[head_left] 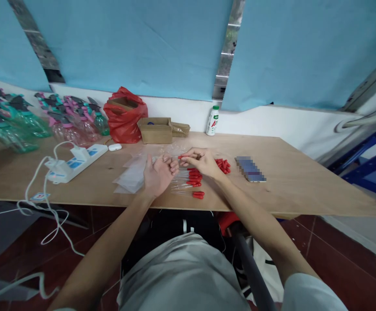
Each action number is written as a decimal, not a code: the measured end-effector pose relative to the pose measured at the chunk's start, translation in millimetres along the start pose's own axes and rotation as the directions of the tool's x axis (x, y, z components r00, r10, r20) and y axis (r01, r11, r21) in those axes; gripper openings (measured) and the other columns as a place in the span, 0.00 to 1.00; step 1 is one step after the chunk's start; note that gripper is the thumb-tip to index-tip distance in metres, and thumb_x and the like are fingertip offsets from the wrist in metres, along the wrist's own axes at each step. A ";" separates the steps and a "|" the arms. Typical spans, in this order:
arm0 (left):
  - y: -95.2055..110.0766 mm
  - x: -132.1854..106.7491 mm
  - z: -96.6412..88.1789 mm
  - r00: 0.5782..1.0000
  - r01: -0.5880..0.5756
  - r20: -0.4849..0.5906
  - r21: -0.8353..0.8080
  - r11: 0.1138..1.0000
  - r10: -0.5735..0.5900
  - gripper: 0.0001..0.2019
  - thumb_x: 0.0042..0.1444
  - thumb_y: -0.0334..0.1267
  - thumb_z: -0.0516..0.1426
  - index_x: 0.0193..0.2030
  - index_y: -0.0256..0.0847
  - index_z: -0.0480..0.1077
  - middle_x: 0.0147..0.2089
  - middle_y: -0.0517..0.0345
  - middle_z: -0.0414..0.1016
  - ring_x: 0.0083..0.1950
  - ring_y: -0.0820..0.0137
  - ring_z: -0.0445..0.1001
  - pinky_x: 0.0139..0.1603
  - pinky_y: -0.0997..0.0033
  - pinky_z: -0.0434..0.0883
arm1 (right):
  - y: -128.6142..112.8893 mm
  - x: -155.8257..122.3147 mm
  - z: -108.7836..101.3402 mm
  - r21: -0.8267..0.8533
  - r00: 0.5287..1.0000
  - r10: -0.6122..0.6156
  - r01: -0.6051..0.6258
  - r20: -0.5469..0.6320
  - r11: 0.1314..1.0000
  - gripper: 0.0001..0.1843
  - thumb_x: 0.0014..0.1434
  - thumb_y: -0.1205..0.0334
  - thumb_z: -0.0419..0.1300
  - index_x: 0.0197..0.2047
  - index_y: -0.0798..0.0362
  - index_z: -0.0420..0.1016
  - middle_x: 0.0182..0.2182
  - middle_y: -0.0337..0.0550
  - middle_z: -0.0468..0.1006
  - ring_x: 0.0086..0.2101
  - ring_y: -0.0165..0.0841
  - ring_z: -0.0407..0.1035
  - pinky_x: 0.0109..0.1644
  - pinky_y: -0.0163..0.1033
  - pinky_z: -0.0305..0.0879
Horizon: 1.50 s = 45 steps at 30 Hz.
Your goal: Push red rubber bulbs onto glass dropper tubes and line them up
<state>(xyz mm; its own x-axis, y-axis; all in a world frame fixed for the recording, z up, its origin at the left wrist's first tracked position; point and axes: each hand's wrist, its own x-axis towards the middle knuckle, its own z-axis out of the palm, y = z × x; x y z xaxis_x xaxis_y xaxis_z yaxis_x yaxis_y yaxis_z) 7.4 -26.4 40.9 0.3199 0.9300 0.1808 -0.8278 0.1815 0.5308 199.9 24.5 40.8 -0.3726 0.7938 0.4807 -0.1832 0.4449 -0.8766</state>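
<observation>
Between my hands is a glass dropper with a red rubber bulb (182, 157). My right hand (203, 162) pinches the bulb end between thumb and fingertips. My left hand (158, 175) is palm up with its fingers curled at the clear tube and its thumb apart; exactly how it grips the tube is hard to see. Below the hands lie several droppers with red bulbs (194, 175), their clear tubes pointing left. A pile of loose red bulbs (223, 165) sits just right of my right hand. Clear plastic bags (131, 177) are spread beside my left hand.
A white power strip (78, 163) with cables, an earbud case (115, 147) and spray bottles (74, 123) stand to the left. At the back are a red plastic bag (126, 119), a cardboard box (155, 131) and a white bottle (212, 121). A phone (250, 169) lies right.
</observation>
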 end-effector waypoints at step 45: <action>2.4 -1.5 1.6 0.997 0.028 -0.075 -0.033 0.999 -0.031 0.29 0.71 0.64 0.42 0.36 0.42 0.65 0.31 0.54 0.61 0.32 0.66 0.64 0.33 0.67 0.69 | -4.0 -9.9 3.6 -0.521 0.967 -0.250 0.233 0.039 0.821 0.17 0.68 0.46 0.65 0.48 0.48 0.88 0.43 0.46 0.88 0.40 0.39 0.81 0.49 0.44 0.77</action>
<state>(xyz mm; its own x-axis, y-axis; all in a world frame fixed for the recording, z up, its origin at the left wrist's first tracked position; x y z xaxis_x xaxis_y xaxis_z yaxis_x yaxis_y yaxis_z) 5.7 -27.9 43.2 0.3097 0.9454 0.1019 -0.8334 0.2183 0.5077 201.1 13.4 39.5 -0.3499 0.6404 0.6837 0.2365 0.7666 -0.5970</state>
